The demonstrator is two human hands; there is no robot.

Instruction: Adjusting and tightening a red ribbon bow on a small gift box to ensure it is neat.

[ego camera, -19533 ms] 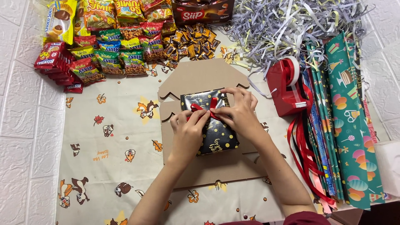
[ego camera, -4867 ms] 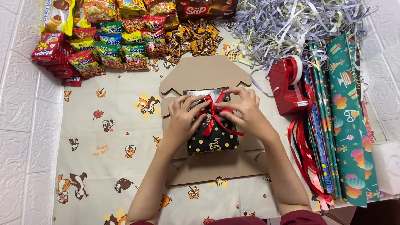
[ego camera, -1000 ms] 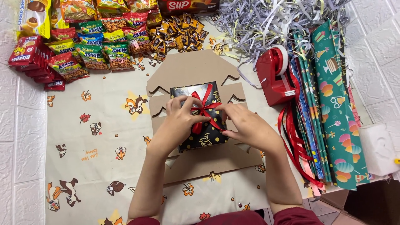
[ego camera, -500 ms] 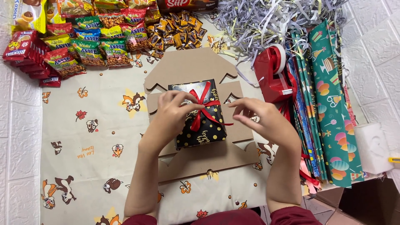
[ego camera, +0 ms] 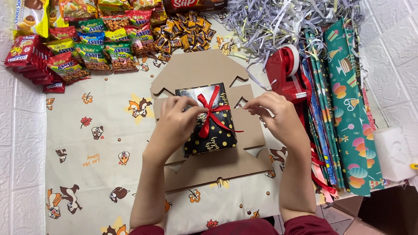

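Nearest the camera, two forearms in dark red sleeves [ego camera: 300, 224] reached out over a cream paper sheet printed with squirrels and leaves [ego camera: 96, 148] that covered the tabletop. On it lay a flat brown cardboard cut-out with notched edges [ego camera: 204, 167], and on that sat the small box wrapped in black paper with gold dots [ego camera: 211, 119], roughly in the middle of the scene.

Progress, as far as I could judge: the wrapping was finished, no bare box showing, and the red satin ribbon [ego camera: 212, 109] already crossed the top both ways with a knot or bow taking shape near the far edge. The tying looked like the part left to finish, and the loose tail trailing off to the right wasn't trimmed.

The left hand [ego camera: 176, 124] rested on the box's left side, its grip pinched shut on the ribbon at the crossing. The right hand [ego camera: 274, 115] hung just right of the box, fingertips pinched together on what looked like a thin ribbon end, though it was too fine to see clearly.

Further right stood a red tape dispenser [ego camera: 285, 74] and a stack of rolled wrapping paper in teal and blue party prints [ego camera: 344, 104]. Along the far edge were snack packets in red and green [ego camera: 82, 48], small brown-and-gold wrapped sweets [ego camera: 183, 37], and a heap of grey shredded paper [ego camera: 283, 21].
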